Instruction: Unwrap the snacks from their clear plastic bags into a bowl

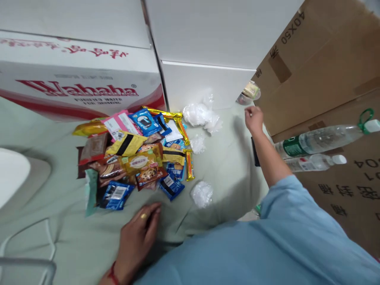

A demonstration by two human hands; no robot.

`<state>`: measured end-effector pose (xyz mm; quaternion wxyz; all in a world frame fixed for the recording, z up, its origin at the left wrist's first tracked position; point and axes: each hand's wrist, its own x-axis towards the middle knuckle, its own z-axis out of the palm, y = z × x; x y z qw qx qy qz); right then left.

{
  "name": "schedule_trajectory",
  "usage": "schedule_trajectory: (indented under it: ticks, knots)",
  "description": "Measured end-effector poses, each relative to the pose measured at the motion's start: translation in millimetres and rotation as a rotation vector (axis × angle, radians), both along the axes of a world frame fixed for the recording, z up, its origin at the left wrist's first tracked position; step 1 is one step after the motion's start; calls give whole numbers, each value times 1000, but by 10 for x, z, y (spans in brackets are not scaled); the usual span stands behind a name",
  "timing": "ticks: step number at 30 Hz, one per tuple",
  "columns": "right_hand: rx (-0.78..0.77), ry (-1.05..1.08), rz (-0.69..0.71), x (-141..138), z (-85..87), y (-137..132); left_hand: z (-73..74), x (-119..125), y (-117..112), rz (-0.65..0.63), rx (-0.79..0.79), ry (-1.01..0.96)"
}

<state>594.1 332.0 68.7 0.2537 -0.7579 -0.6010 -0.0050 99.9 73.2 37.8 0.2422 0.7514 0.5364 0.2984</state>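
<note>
My left hand (139,233) rests on the pale green cloth (89,245) with its fingers curled in; nothing shows in it. Just beyond it lies a pile of wrapped snacks, with a blue packet (117,195), a brown cookie packet (151,177) and a yellow packet (127,143) with a black band. My right hand (254,118) reaches out to the right and is closed, fingertips pinched together. Whatever it may hold is too small to make out. Close beyond that hand is a clear plastic bag or container (251,93) with yellowish contents.
Crumpled clear plastic (202,194) lies right of the pile, with more wads (200,114) behind. A Wahaha carton (83,87) and white boxes (208,83) stand at the back. Plastic bottles (323,140) and brown cardboard (320,71) are on the right; a white object (18,178) sits left.
</note>
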Motion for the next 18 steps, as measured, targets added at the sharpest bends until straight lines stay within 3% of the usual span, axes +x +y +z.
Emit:
schedule_trajectory:
  ticks: [4, 6, 8, 10, 14, 18]
  knots:
    - [-141, 479, 173, -655, -92, -1302, -30, 270, -15, -64, -15, -27]
    - [-244, 562, 284, -989, -132, -1898, -60, 429, -11, -203, 77, 3]
    - [-324, 621, 349, -1265, -187, -2325, -107, 571, 29, -385, 150, 51]
    - [-359, 716, 278, -1468, -249, -2572, -168, 672, 98, -468, 126, 96]
    - [-342, 983, 18, -1751, -293, -2741, -237, 730, 191, -351, 19, 92]
    - [-394, 1249, 40, -2052, -255, -2795, -138, 694, 130, -236, -18, -100]
